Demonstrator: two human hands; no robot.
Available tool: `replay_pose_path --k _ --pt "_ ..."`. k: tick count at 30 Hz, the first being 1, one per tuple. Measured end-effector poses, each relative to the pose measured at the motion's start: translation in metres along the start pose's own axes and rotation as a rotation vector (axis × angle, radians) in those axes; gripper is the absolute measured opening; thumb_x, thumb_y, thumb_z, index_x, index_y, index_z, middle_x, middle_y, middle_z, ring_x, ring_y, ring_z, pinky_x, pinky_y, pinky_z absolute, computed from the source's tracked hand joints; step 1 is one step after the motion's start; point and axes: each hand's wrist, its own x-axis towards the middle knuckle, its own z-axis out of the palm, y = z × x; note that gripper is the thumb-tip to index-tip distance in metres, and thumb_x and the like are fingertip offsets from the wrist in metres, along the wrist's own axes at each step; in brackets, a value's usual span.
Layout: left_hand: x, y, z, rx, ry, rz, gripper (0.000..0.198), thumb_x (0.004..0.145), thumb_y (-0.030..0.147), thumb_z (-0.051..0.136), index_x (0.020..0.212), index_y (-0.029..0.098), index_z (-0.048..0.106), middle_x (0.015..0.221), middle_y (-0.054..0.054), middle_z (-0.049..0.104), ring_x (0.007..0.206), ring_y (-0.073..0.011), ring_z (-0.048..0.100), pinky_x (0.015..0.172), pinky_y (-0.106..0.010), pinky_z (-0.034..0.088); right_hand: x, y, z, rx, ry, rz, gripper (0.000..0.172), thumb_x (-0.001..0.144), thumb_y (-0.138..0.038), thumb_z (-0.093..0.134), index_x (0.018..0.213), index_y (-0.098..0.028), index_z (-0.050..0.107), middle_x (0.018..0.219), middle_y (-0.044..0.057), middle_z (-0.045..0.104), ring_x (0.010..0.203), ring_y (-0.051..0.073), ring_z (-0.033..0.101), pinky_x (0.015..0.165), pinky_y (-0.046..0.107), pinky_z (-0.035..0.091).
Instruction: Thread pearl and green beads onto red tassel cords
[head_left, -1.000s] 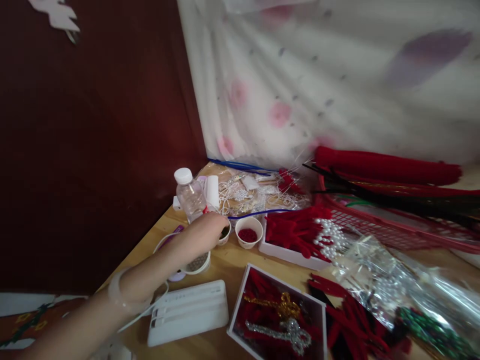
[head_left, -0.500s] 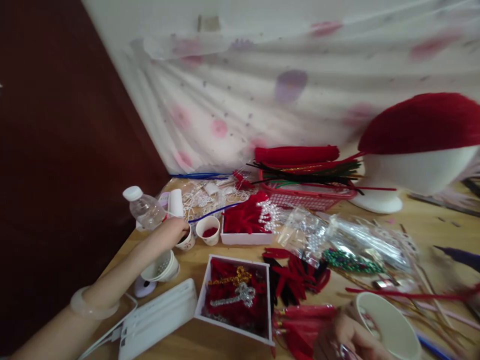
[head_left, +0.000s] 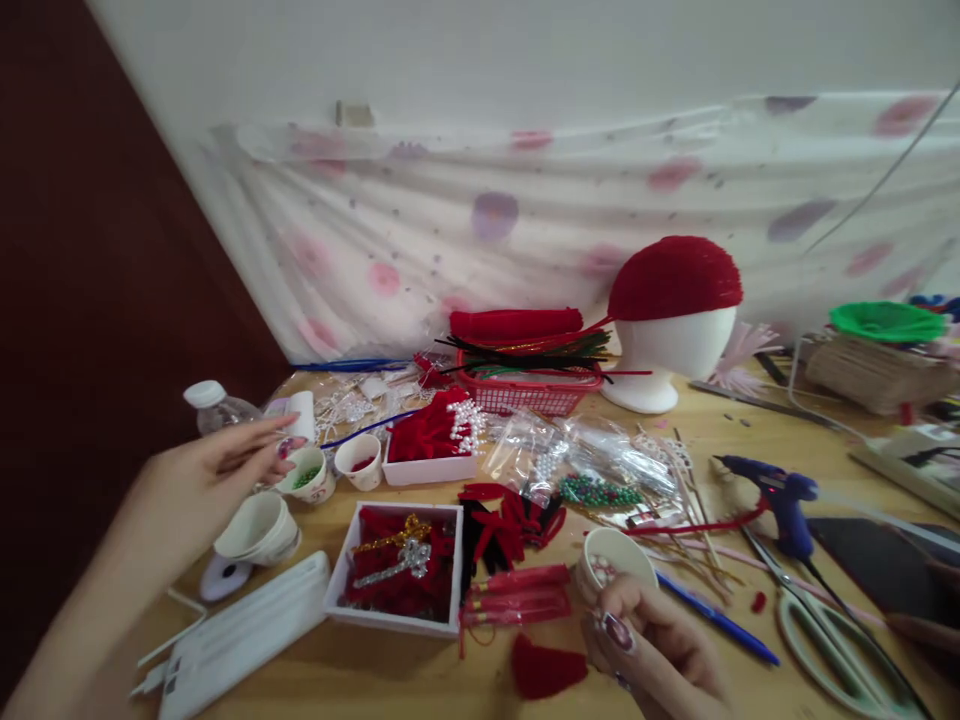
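Note:
My left hand (head_left: pixel 217 470) hovers over a paper cup of green beads (head_left: pixel 306 478), fingers stretched out and slightly apart; nothing shows in them. Beside that cup stands a paper cup with dark red beads (head_left: pixel 361 462). My right hand (head_left: pixel 649 645) is closed in a pinch at the front, and what its fingertips hold cannot be made out. Just left of those fingertips is a red fuzzy fan-shaped piece (head_left: pixel 547 668); whether they touch it is unclear. Behind the hand is a paper cup with pale beads (head_left: pixel 615 560). Red tassels (head_left: pixel 521 592) lie left of it.
A white box (head_left: pixel 394 622) holds red pieces with gold and silver ornaments. Farther back are a red basket (head_left: pixel 525 395) of pipe cleaners and a red-capped white head form (head_left: pixel 675 345). To the right lie a glue gun (head_left: pixel 784 500), scissors (head_left: pixel 817 630) and a blue pen (head_left: pixel 720 620).
My left hand has come up out of the green bead cup, its fingers now extended. The view has swung right, bringing in the glue gun and scissors. My right hand stays pinched near the pale-bead cup.

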Motion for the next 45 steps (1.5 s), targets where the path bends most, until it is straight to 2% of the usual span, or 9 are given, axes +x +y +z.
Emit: replay_pose_path --k 2,4,7,11,14,20,26,32,45 --pt "-0.033 0.024 0.014 -0.432 0.148 -0.074 0.024 0.079 0.022 0.076 0.102 0.022 0.076 0.079 0.006 0.083 0.067 -0.0135 0.074 0.065 -0.019 0.052 -0.003 -0.003 0.001 0.009 0.051 -0.004 0.043 0.084 -0.059 0.086 0.081 -0.018 0.071 0.065 0.000 0.049 0.061 0.011 0.036 0.057 0.022 0.025" --pt "-0.068 0.052 0.042 -0.731 0.175 -0.104 0.018 0.069 0.027 0.089 0.076 0.021 0.074 0.072 0.004 0.082 0.053 -0.0108 0.067 0.054 -0.018 0.053 -0.007 -0.008 0.003 0.009 0.090 -0.002 0.047 0.081 -0.061 0.088 0.080 -0.017 0.071 0.063 -0.001 0.046 0.059 0.010 0.033 0.056 0.022 0.022" --pt "-0.112 0.090 0.097 -1.047 -0.058 -0.230 0.036 0.057 0.049 0.099 0.066 0.022 0.077 0.064 0.001 0.079 0.047 -0.0117 0.066 0.047 -0.018 0.055 -0.012 -0.017 0.006 -0.020 0.117 -0.016 0.051 0.080 -0.064 0.088 0.078 -0.017 0.071 0.060 -0.003 0.042 0.058 0.009 0.032 0.056 0.022 0.022" --pt "-0.138 0.120 0.159 -1.388 -0.446 -0.296 0.029 0.060 0.042 0.100 0.068 0.020 0.082 0.076 -0.002 0.081 0.067 -0.0122 0.075 0.069 -0.018 0.062 -0.016 -0.033 0.009 -0.077 0.216 -0.052 0.051 0.082 -0.066 0.086 0.079 -0.017 0.071 0.062 -0.002 0.048 0.058 0.010 0.037 0.055 0.021 0.030" --pt "-0.140 0.130 0.183 -1.612 -0.656 -0.415 0.022 0.064 0.033 0.099 0.070 0.019 0.083 0.082 -0.001 0.082 0.077 -0.0114 0.077 0.075 -0.016 0.061 -0.017 -0.040 0.011 -0.143 0.270 -0.085 0.049 0.084 -0.067 0.083 0.079 -0.019 0.073 0.065 0.000 0.053 0.059 0.011 0.041 0.055 0.021 0.034" --pt "-0.140 0.142 0.189 -1.720 -0.829 -0.680 0.022 0.060 0.024 0.101 0.071 0.017 0.083 0.077 -0.001 0.083 0.069 -0.0098 0.077 0.065 -0.012 0.059 -0.015 -0.038 0.005 -0.220 0.247 -0.128 0.047 0.092 -0.065 0.076 0.081 -0.019 0.074 0.066 0.001 0.054 0.059 0.012 0.042 0.051 0.022 0.032" --pt "-0.135 0.141 0.190 -1.681 -0.841 -0.788 0.025 0.057 0.023 0.102 0.071 0.017 0.082 0.076 0.000 0.082 0.065 -0.0089 0.075 0.066 -0.015 0.060 -0.011 -0.035 0.002 -0.202 0.159 -0.114 0.043 0.097 -0.060 0.071 0.084 -0.019 0.073 0.064 0.001 0.054 0.054 0.011 0.039 0.049 0.023 0.025" --pt "-0.136 0.136 0.192 -1.678 -0.871 -0.790 0.022 0.063 0.025 0.100 0.074 0.018 0.083 0.080 -0.002 0.083 0.070 -0.0096 0.076 0.069 -0.016 0.060 -0.008 -0.034 0.000 -0.212 0.158 -0.081 0.038 0.097 -0.055 0.071 0.084 -0.019 0.073 0.066 0.001 0.053 0.057 0.012 0.040 0.051 0.022 0.028" --pt "-0.135 0.139 0.193 -1.568 -0.734 -0.624 0.025 0.056 0.030 0.102 0.068 0.020 0.083 0.075 0.000 0.078 0.069 -0.0087 0.073 0.066 -0.013 0.057 -0.006 -0.031 -0.002 -0.188 0.148 -0.080 0.048 0.095 -0.063 0.072 0.082 -0.018 0.070 0.063 -0.001 0.047 0.056 0.012 0.034 0.050 0.024 0.023"
